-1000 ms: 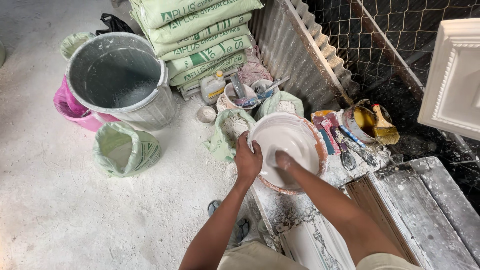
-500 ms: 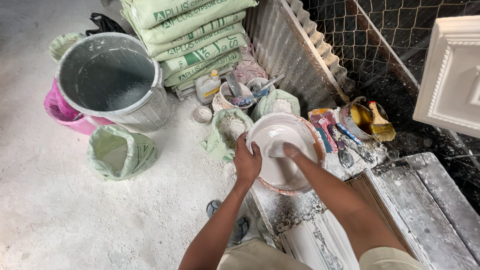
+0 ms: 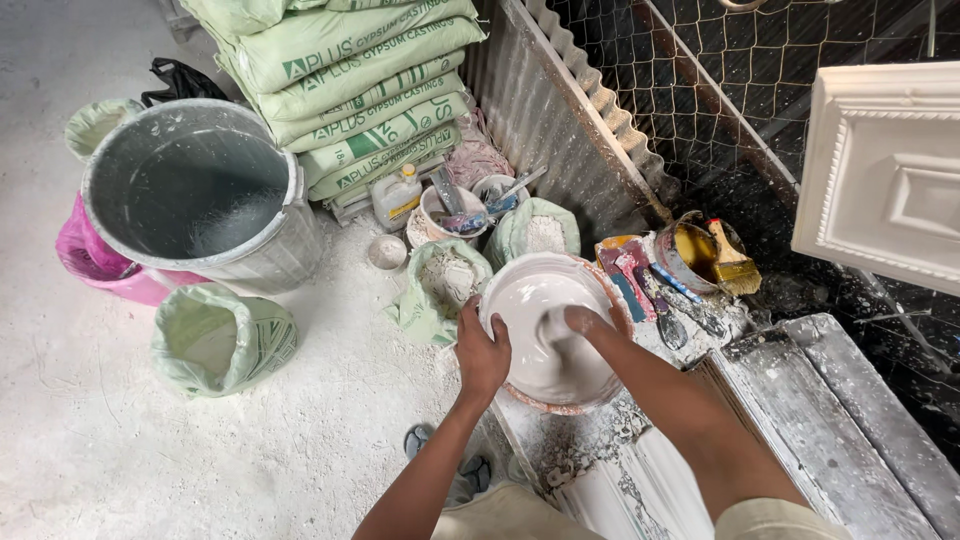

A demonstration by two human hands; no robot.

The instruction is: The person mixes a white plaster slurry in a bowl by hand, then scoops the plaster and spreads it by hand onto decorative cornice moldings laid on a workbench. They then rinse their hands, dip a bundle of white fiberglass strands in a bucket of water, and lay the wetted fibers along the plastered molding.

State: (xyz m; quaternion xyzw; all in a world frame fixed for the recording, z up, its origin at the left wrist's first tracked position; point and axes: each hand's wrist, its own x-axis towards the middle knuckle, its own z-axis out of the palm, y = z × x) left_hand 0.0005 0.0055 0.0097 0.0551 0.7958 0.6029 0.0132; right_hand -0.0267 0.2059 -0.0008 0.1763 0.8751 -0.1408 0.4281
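- White plaster fills the round pink-rimmed mixing bowl on the dusty bench; the left hand grasps its near rim.
- Right hand dips into the mix, fingers coated, grip unclear.
- Green printed sacks lie stacked behind the grey bucket.

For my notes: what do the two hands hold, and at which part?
The left hand grips the near-left rim of the white bowl. The right hand holds nothing visible; it dips into the white mix.
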